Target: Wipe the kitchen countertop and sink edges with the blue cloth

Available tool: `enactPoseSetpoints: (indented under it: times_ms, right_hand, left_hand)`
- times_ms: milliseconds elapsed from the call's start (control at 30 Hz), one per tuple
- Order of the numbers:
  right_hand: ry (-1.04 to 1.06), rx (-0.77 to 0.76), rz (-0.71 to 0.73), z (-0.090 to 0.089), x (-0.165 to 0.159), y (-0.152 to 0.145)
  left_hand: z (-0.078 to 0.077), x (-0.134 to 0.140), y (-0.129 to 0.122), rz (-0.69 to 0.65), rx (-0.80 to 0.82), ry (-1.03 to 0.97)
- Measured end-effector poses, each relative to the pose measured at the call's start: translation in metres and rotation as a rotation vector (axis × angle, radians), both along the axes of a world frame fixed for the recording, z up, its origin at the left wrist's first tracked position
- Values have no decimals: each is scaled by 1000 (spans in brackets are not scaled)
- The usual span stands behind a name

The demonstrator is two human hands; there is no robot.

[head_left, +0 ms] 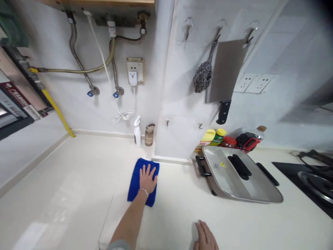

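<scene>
"Where's the cloth?"

"My 1 blue cloth [135,180] lies flat on the pale counter [177,208], under my left hand [148,178]. Call the cloth the middle of the clock."

"Is that hand gripping it?"

"No, my palm is down on it, 4 fingers and 1 thumb spread wide, nothing pinched. I wear 1 bracelet [143,191] at that wrist."

"Your other hand?"

"My right hand [206,238] is between 4 and 5 o'clock, well apart from the cloth and cut off by the lower edge of my view. I can't tell whether it holds anything."

"What's at 12?"

"2 upright containers, just beside each other: 1 white spray bottle [137,133] and 1 brown bottle [149,136]."

"Around 1?"

"5 hooks [187,33], 3 above and 2 below. 1 steel scrubber [203,77] and 1 cleaver [225,73] hang from the upper row."

"And 2 and 3?"

"At 2 I count 1 yellow bottle [208,136], 1 green container [217,139] with a yellow cap, and 1 red-lidded jar [229,141]. At 3 stands 1 lidded pan [243,185] with 3 black handles [239,166]."

"At 11?"

"2 blue-capped valves [90,94] on the wall [85,111]."
</scene>
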State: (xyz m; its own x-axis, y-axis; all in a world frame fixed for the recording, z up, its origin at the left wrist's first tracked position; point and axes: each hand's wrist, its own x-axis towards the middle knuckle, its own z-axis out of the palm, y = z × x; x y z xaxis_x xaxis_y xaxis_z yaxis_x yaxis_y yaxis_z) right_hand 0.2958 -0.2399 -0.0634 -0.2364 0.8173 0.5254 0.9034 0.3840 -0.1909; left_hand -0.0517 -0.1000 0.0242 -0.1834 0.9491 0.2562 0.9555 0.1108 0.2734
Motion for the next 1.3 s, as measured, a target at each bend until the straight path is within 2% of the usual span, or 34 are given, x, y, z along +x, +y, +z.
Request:
enactPoseSetpoints:
  times_ms: [133, 267, 400, 500, 700, 833, 967, 1033, 1100, 1167, 1233, 1300]
  right_hand:
    - [13, -54, -30, 17, -6, -7]
    - [46, -114, -43, 28, -11, -11]
    - [61, -118, -49, 31, -12, -13]
    - [80, -115, -46, 32, -13, -14]
    - [150, -116, -15, 35, -15, -15]
    - [282, -159, 10, 34, -12, -11]
    - [655, -252, 103, 37, 4, -8]
    - [870, -279, 50, 42, 14, -7]
    - [969, -273, -68, 49, 22, -7]
    - [940, -264, -112, 57, 27, -5]
    - [840, -233, -71, 67, 27, 2]
    - [709, -160, 13, 75, 21, 11]
  left_hand:
    - [7, -47, -39, -14, -53, 34]
    - [9, -72, -89, -159, -100, 97]
    - [13, -67, -136, -328, -114, 163]
    - [18, -49, -156, -460, -148, 173]
    - [32, 0, -156, -813, -288, 136]
    - [34, 37, -150, -997, -349, 102]
    - [29, 76, -140, -1156, -338, 80]
    - [27, 97, -130, -1222, -325, 69]
    - [26, 117, -118, -1263, -307, 57]
    - [26, 133, -106, -1276, -282, 37]
    - [28, 140, -101, -1243, -244, -6]
    - [29, 135, -106, -1140, -182, -62]
